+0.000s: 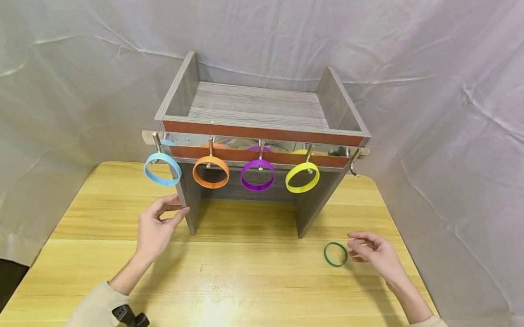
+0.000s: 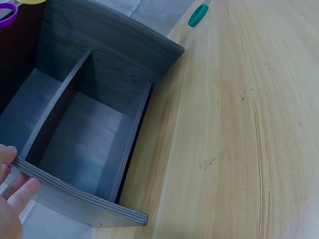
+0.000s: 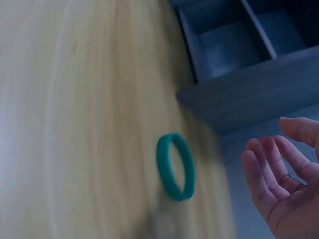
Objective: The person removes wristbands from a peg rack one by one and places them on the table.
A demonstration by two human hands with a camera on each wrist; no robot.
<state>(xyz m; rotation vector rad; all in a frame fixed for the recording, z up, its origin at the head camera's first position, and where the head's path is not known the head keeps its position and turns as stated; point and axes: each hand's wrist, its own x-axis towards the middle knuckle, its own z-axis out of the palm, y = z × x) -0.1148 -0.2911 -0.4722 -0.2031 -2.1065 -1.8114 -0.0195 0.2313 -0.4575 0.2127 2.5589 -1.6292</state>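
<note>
A green wristband (image 1: 335, 254) is at the right, just left of my right hand (image 1: 372, 253). In the right wrist view the band (image 3: 175, 167) stands on edge with a gap between it and my bent, spread fingers (image 3: 269, 169); that hand holds nothing. My left hand (image 1: 156, 227) pinches the front edge of the left side panel of a grey wooden shelf (image 1: 187, 204), thumb on one side and fingers on the other. Light blue (image 1: 162, 169), orange (image 1: 211, 172), purple (image 1: 257, 175) and yellow (image 1: 302, 178) wristbands hang from hooks on the shelf's metal rail (image 1: 236, 143).
At the rail's right end a hook (image 1: 354, 162) carries no band. The shelf stands toward the back of a light wooden table (image 1: 256, 290). Grey cloth (image 1: 267, 32) hangs behind it and along both sides.
</note>
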